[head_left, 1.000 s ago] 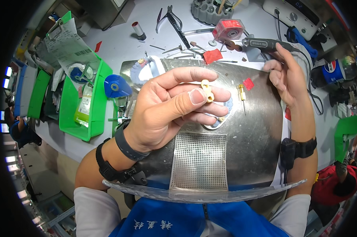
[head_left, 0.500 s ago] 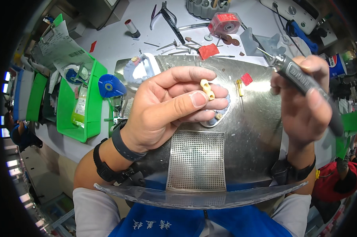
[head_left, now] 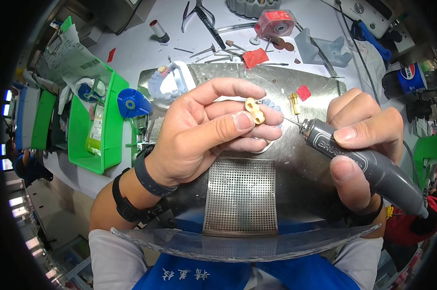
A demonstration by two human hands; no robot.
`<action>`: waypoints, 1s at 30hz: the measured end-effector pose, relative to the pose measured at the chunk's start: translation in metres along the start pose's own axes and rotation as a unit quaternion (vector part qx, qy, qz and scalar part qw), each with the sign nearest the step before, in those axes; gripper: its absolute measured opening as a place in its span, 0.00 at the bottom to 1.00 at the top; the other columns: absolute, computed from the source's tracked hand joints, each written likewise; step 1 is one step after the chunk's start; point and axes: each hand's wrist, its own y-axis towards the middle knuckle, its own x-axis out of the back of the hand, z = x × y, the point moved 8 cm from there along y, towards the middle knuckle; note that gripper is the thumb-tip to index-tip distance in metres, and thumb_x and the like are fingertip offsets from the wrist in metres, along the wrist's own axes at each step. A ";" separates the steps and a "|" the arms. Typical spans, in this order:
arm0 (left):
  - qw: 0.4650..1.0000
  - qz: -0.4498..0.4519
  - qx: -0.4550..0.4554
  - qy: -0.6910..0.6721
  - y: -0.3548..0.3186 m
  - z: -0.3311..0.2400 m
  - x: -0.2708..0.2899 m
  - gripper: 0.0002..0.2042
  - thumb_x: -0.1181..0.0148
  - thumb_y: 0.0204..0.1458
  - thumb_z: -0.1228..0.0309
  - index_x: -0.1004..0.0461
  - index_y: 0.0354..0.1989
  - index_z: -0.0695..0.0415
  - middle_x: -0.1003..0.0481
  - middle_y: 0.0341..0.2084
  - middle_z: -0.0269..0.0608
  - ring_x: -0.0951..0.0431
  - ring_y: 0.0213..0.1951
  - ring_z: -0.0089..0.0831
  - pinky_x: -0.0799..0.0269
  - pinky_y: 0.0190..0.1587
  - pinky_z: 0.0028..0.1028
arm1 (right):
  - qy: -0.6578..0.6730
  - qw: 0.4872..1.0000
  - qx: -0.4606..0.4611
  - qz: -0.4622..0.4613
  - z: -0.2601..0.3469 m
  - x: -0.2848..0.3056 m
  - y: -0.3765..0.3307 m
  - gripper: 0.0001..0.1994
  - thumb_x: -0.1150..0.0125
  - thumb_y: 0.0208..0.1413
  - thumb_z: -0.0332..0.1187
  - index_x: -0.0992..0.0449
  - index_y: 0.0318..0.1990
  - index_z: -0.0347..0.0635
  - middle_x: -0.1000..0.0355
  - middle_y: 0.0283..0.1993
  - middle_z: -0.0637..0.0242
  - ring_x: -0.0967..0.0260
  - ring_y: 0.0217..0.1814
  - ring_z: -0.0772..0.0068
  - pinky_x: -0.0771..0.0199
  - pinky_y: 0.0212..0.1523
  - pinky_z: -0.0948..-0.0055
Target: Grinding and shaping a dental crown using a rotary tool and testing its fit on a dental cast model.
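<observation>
Your left grip (head_left: 199, 130) pinches a small yellowish dental piece (head_left: 254, 111) between thumb and fingers; your right grip (head_left: 365, 140) wraps around a dark rotary tool (head_left: 382, 176), its thin tip near the piece. A brass pin (head_left: 294, 104) lies between your grips. Past the left grip lie a bluish dental model (head_left: 157, 89) and, farther, pliers (head_left: 209, 25) on the white surface (head_left: 131, 53).

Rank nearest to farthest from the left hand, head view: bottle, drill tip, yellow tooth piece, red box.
1. Yellow tooth piece: in the left hand's grip.
2. Drill tip: just right of that hand.
3. Red box: well ahead, slightly right.
4. Bottle: far right, beyond the right hand.
</observation>
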 end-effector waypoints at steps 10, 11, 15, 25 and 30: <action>1.000 -0.007 0.016 -0.011 0.001 0.003 0.002 0.20 0.43 0.68 0.77 0.36 0.67 0.65 0.18 0.49 0.59 0.13 0.50 0.41 0.13 0.49 0.28 | 0.019 1.000 -0.022 0.003 -0.006 -0.002 0.001 0.14 0.37 0.59 0.35 0.30 0.48 0.42 0.33 0.36 0.61 0.32 0.43 0.65 0.34 0.47 0.66; 1.000 -0.008 0.018 -0.010 0.001 0.002 0.001 0.20 0.43 0.68 0.77 0.36 0.67 0.65 0.18 0.49 0.59 0.13 0.50 0.41 0.13 0.49 0.28 | 0.027 0.999 -0.025 0.004 -0.006 -0.003 0.001 0.14 0.37 0.59 0.35 0.31 0.49 0.41 0.32 0.37 0.60 0.30 0.45 0.62 0.31 0.50 0.63; 0.999 -0.019 0.027 0.029 0.001 0.002 0.000 0.19 0.43 0.67 0.78 0.34 0.66 0.66 0.18 0.49 0.58 0.13 0.49 0.41 0.13 0.48 0.29 | 0.044 0.998 -0.043 0.014 -0.004 -0.008 -0.001 0.14 0.39 0.61 0.33 0.32 0.50 0.38 0.33 0.38 0.56 0.23 0.51 0.49 0.23 0.60 0.49; 0.992 -0.025 -0.001 0.125 0.001 0.000 -0.001 0.20 0.42 0.66 0.79 0.31 0.66 0.70 0.18 0.47 0.56 0.14 0.46 0.36 0.14 0.49 0.28 | 0.057 0.993 -0.095 0.044 -0.006 -0.014 -0.004 0.12 0.42 0.62 0.30 0.33 0.49 0.35 0.33 0.39 0.55 0.20 0.52 0.43 0.18 0.61 0.45; 0.992 -0.022 -0.015 0.126 0.001 -0.002 -0.003 0.20 0.41 0.66 0.80 0.30 0.66 0.70 0.18 0.46 0.54 0.14 0.45 0.35 0.14 0.49 0.29 | 0.027 0.989 -0.132 0.064 -0.005 -0.014 -0.002 0.11 0.42 0.63 0.29 0.32 0.49 0.36 0.33 0.39 0.55 0.20 0.55 0.43 0.20 0.63 0.47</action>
